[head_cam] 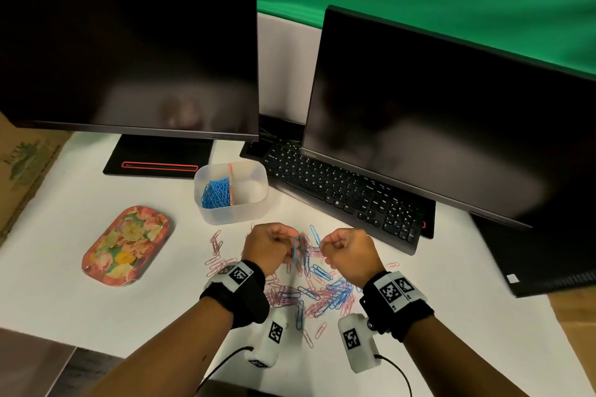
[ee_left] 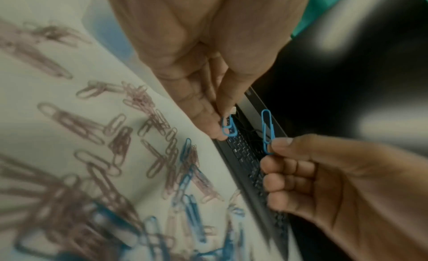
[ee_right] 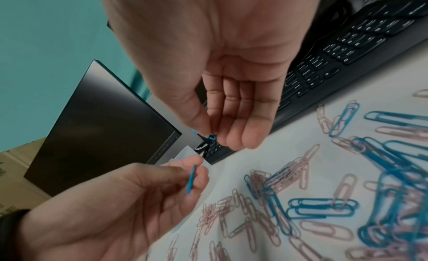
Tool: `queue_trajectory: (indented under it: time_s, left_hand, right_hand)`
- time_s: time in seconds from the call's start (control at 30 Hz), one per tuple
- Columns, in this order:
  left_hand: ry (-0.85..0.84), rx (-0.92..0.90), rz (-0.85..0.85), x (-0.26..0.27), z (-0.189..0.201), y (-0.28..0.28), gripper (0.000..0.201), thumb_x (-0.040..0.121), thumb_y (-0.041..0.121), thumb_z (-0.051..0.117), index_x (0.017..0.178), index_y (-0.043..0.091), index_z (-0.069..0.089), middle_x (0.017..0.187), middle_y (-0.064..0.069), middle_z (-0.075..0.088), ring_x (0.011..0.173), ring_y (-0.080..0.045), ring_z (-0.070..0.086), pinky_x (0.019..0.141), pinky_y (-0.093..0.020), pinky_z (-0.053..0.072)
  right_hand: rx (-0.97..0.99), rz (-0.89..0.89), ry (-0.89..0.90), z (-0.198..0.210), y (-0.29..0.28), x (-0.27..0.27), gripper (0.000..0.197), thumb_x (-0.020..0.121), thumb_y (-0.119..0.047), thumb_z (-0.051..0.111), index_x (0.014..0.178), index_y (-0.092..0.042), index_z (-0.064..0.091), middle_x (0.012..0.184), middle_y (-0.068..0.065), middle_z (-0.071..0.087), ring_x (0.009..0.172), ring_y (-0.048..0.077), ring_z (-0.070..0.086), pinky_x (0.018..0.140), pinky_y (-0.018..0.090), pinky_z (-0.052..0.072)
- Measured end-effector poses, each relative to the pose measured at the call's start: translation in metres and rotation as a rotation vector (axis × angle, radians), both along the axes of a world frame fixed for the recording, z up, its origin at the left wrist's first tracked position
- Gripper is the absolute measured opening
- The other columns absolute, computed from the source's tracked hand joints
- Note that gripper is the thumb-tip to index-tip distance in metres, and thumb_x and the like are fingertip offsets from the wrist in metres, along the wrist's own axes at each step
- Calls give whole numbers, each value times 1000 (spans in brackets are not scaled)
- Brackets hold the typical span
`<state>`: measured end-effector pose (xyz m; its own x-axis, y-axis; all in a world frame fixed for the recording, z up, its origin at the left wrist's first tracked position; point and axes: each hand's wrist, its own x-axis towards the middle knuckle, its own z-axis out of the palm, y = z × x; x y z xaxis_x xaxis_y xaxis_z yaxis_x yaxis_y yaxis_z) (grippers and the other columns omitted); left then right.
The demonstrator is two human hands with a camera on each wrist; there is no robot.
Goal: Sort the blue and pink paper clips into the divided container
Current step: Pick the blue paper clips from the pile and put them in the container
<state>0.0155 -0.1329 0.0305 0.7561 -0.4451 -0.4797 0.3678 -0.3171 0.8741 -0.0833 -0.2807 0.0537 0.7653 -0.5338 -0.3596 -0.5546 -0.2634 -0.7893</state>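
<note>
Over a loose pile of pink and blue paper clips (head_cam: pixel 309 290) on the white table, both hands are raised side by side. My left hand (head_cam: pixel 283 243) pinches a blue clip (ee_left: pixel 229 126) between thumb and fingertips. My right hand (head_cam: pixel 327 243) pinches another blue clip (ee_left: pixel 267 131), which stands upright. The two clips are apart. Behind the hands stands the translucent divided container (head_cam: pixel 258 200). Its left compartment holds a heap of blue clips (head_cam: pixel 216 193), and the right compartment shows bare plastic.
A floral tray (head_cam: pixel 125 245) lies at the left. A black keyboard (head_cam: pixel 348 193) runs close to the right of the pile, under the right monitor (head_cam: pixel 435 100). The left monitor's stand (head_cam: pixel 158 155) sits behind the container. A cardboard box (head_cam: pixel 22 164) borders the far left.
</note>
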Motion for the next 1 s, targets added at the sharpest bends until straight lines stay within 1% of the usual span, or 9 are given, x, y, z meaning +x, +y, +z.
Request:
queue_trajectory:
  time_s: [0.13,0.23,0.37,0.47,0.53,0.67,0.8,0.93,1.0]
  left_hand:
    - [385,-216,188,-1,8,-7,21,96,1,42,94,1,63,76,-16,62,72,-26,64,67,-36,56]
    - [545,-290,241,-1,17,-14,21,93,8,42,95,1,62,78,-14,62,71,-24,60,61,-33,54]
    - [593,-267,297,6,15,-16,25,96,22,43,84,6,59,74,-11,58,63,-21,52,56,-29,42]
    - [626,-261,304,8,11,-14,26,97,20,43,78,7,55,67,-9,53,56,-18,46,52,-27,36]
    - [651,-246,295,7,8,-14,26,96,19,44,74,8,53,64,-7,51,54,-17,43,52,-26,32]
    - [639,-207,286,8,2,-10,16,85,-1,49,71,6,50,68,-9,45,57,-17,40,52,-25,34]
    - [592,-217,297,9,-2,-5,24,80,-18,45,89,1,56,83,-11,52,74,-20,53,60,-23,48]
    - [606,-299,335,9,-4,-1,32,82,-21,42,105,-3,54,92,-15,57,86,-24,60,82,-28,53]
    - [599,-329,334,9,-4,-1,37,82,-22,38,112,-4,52,93,-16,58,88,-24,60,82,-28,54]
  right_hand:
    - [-9,62,-24,1,9,8,14,78,-11,65,68,-20,69,62,-3,68,57,12,61,59,27,52]
    - [-81,143,-16,5,15,15,18,78,-11,61,67,-24,68,58,-6,66,52,5,59,54,16,47]
    - [-17,163,-36,1,7,13,20,82,-14,62,70,-26,71,63,-5,69,58,9,62,61,28,56]
    - [11,136,60,-11,-2,2,17,85,-10,60,77,-19,72,70,-1,70,61,11,64,63,29,58]
    - [-46,138,120,-25,-6,-4,16,85,-12,59,79,-19,72,76,1,72,65,13,65,72,34,60]
    - [-275,306,298,-45,-9,-13,20,85,-22,60,103,-21,69,105,1,68,93,17,63,85,26,51]
    - [-462,451,336,-53,0,-10,27,88,-34,60,111,-20,61,116,1,57,106,22,58,89,31,47]
    - [-587,559,368,-55,5,3,24,91,-26,54,108,-11,63,113,8,57,103,29,59,86,35,51]
    - [-628,583,399,-55,7,6,23,91,-20,51,108,-9,63,111,11,58,101,30,60,84,36,53]
